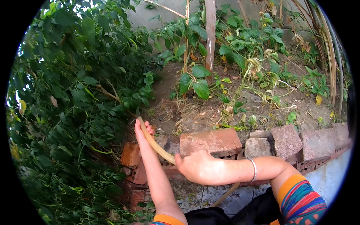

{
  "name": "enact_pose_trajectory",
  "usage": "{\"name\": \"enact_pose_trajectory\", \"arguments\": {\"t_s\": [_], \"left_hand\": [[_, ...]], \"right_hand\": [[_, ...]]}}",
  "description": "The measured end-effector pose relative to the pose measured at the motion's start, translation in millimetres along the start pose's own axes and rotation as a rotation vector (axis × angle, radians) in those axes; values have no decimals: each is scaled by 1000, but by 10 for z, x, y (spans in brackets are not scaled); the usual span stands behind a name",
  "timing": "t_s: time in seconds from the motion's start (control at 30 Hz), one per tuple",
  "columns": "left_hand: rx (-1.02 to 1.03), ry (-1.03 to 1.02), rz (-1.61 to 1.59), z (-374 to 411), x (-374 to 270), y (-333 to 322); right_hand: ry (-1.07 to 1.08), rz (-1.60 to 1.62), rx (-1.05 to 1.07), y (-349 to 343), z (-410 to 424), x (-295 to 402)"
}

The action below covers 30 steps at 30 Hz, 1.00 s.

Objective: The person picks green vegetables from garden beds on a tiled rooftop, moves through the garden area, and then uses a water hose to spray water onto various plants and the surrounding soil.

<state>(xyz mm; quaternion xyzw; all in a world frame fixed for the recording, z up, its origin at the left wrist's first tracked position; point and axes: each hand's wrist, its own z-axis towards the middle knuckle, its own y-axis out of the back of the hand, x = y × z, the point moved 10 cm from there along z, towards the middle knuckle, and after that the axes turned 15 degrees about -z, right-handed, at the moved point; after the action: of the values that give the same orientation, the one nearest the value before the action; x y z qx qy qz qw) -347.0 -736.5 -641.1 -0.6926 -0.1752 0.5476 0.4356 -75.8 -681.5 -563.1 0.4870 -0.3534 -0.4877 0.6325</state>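
Note:
A pale yellow garden hose runs in a curve between my two hands, its end pointing toward the soil beside the dense green plants. Near that end, my left hand grips the hose, fingers partly hidden behind it. At its tip there appears to be a thin fan of water, too faint to be sure. My right hand, with a silver bangle at the wrist, is closed around the hose farther back, in front of the brick edging. Below my right forearm, more of the hose drops toward the tiled ground.
Loose bricks line the bed's edge. Thick foliage fills the left side. A wooden post and bean-like plants stand in the soil, with a grey wall behind. Pale tiles lie on the near side.

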Motion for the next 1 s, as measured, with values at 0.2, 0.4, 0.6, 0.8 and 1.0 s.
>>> {"name": "enact_pose_trajectory", "arguments": {"t_s": [0.2, 0.4, 0.6, 0.8, 1.0], "left_hand": [[1, -42, 35, -68, -73, -3], [17, -227, 145, -161, -86, -278], [32, -329, 192, -234, -184, -378], [19, -363, 229, -273, -175, -416], [5, -378, 269, -329, -164, -461]], "right_hand": [[47, 18, 41, 33, -59, 111], [82, 32, 115, -24, -117, 168], [79, 8, 157, -128, -109, 193], [94, -14, 244, -198, -105, 223], [72, -3, 245, -246, -95, 217]]}}
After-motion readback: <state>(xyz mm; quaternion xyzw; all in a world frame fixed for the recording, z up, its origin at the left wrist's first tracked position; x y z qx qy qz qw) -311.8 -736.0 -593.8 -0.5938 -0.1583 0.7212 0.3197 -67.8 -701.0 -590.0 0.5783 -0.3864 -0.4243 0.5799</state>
